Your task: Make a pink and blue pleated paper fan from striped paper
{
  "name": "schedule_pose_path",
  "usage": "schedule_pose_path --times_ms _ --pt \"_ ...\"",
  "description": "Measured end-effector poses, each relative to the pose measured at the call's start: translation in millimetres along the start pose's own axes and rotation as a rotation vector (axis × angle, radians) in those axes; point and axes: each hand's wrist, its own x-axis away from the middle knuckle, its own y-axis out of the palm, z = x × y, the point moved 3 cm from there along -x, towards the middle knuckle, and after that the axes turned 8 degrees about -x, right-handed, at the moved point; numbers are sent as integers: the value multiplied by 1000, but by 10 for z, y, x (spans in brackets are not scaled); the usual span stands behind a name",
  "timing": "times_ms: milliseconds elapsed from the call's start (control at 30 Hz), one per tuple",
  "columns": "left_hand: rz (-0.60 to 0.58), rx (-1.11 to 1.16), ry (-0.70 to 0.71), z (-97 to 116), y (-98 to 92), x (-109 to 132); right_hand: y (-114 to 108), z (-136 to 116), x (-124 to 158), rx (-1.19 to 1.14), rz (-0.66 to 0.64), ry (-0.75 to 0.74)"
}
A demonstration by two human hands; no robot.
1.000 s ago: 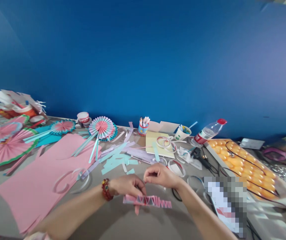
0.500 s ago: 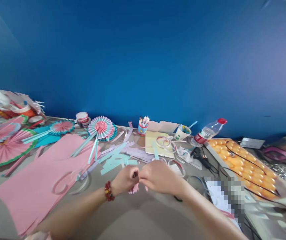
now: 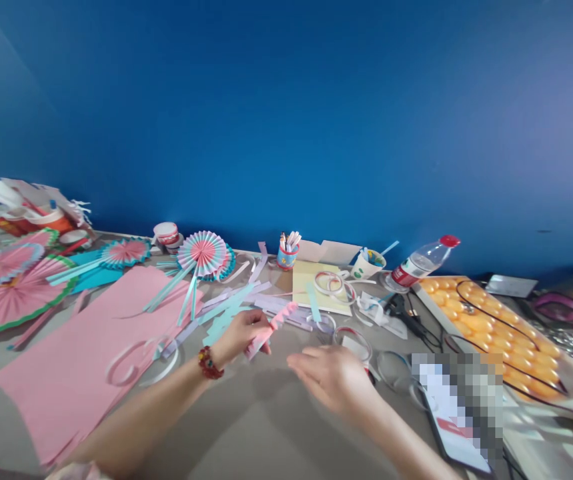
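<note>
My left hand [image 3: 240, 337], with a beaded bracelet [image 3: 210, 363] at its wrist, is closed on a pink pleated paper strip [image 3: 281, 316] whose folded end sticks out to the upper right. To its right, my right hand [image 3: 333, 377] is apart from the strip, over the grey table. Its fingers are stretched out close together and point left; nothing shows in them, though its palm side is hidden. Large pink paper sheets [image 3: 76, 360] lie left of my left arm. Light blue and lilac paper pieces [image 3: 226, 320] are scattered just beyond my hands.
Finished paper fans [image 3: 202, 253] lie at the left and back. Rolls of tape [image 3: 330, 283], a pen cup [image 3: 287, 256], a paper cup [image 3: 366, 265] and a plastic bottle [image 3: 416, 267] stand or lie along the back. At right are a phone [image 3: 459, 427] and an orange bubbled sheet [image 3: 486, 327].
My hands were together at the pink paper. They have come apart: the left has moved slightly left with the pleated strip, while the right has drawn away to the right and nearer me.
</note>
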Motion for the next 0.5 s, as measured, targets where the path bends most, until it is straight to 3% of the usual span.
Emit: schedule_pose_path --times_ms 233,400,500 --pt "-174 338 -92 31 -9 15 164 235 145 -293 104 173" --pt "-309 486 -156 70 100 87 196 327 183 -363 193 238" --pt "-359 517 -163 70 141 139 229 333 176 -402 177 233"
